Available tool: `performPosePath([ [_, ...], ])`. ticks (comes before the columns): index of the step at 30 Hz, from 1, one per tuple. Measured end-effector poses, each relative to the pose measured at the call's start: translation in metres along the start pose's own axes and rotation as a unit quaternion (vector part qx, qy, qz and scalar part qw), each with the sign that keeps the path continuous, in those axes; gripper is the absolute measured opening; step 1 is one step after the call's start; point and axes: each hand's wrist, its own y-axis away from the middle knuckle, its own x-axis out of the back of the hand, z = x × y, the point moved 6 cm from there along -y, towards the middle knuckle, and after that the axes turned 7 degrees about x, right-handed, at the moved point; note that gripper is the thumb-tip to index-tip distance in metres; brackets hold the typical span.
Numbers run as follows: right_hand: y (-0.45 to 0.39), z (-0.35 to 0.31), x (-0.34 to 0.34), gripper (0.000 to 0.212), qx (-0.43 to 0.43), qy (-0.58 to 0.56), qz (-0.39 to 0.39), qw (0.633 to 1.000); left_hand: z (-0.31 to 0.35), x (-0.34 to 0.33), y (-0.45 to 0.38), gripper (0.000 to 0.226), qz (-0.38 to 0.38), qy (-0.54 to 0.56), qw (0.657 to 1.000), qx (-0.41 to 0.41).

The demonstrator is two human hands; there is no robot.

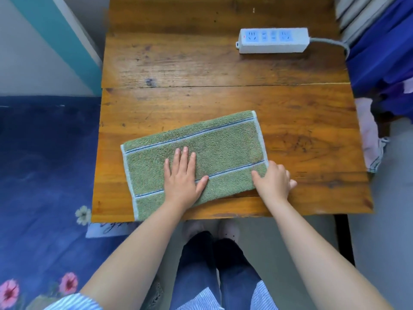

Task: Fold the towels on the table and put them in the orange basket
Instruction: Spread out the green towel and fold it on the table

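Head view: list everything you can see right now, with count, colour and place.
towel: one, green with blue stripes and pale edging, flat on the table's near half
table: one, brown wood, centre
power strip: one, white with blue sockets, far right of the table, grey cord running off right
bedding: dark blue with flowers, left of the table
cloth: pale pink, at the table's right edge
orange basket: none in view
left hand: flat on the towel
right hand: on the towel's near right corner, grip unclear
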Motion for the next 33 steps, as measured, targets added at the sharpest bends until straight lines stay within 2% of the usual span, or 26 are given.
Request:
performPosePath([
  [4,-0.009,-0.001,0.003,0.026,-0.026,-0.037,-0.018,0.999,0.003,-0.001,-0.002,0.074,0.002,0.002,1.0,0.025],
  [6,-0.014,-0.004,0.009,0.026,-0.01,-0.039,-0.004,0.999,0.008,0.0,-0.004,0.074,-0.007,0.008,0.999,0.043],
  [11,-0.037,-0.03,0.054,0.024,0.114,-0.05,0.097,0.987,0.029,0.018,-0.022,0.069,-0.02,0.073,0.995,0.063],
  [13,-0.041,-0.045,0.07,0.022,0.179,-0.087,0.125,0.972,0.027,0.032,-0.031,0.059,-0.006,0.155,0.985,0.07],
  [15,-0.034,-0.063,0.08,0.019,0.248,-0.107,0.152,0.951,0.017,0.049,-0.04,0.046,0.002,0.323,0.941,0.098],
  [18,-0.006,-0.086,0.082,0.016,0.364,-0.117,0.187,0.905,0.0,0.072,-0.046,0.033,-0.005,0.561,0.814,0.146],
  [21,0.023,-0.099,0.076,0.018,0.444,-0.123,0.189,0.867,-0.008,0.086,-0.046,0.032,-0.05,0.705,0.683,0.184],
  [22,0.032,-0.102,0.073,0.02,0.464,-0.126,0.185,0.857,-0.01,0.088,-0.046,0.034,-0.063,0.733,0.652,0.185],
  [23,0.04,-0.105,0.069,0.023,0.483,-0.13,0.177,0.848,-0.011,0.092,-0.044,0.037,-0.071,0.747,0.636,0.18],
  [26,0.063,-0.112,0.057,0.029,0.526,-0.136,0.139,0.828,-0.015,0.099,-0.037,0.048,-0.082,0.756,0.628,0.161],
  [29,0.078,-0.112,0.044,0.04,0.543,-0.138,0.089,0.823,-0.023,0.102,-0.03,0.055,-0.09,0.756,0.628,0.161],
  [31,0.088,-0.114,0.034,0.042,0.55,-0.137,0.054,0.822,-0.033,0.101,-0.024,0.057,-0.088,0.731,0.655,0.17],
  [33,0.096,-0.117,0.025,0.041,0.556,-0.135,0.023,0.82,-0.042,0.101,-0.021,0.058,-0.073,0.68,0.707,0.18],
])
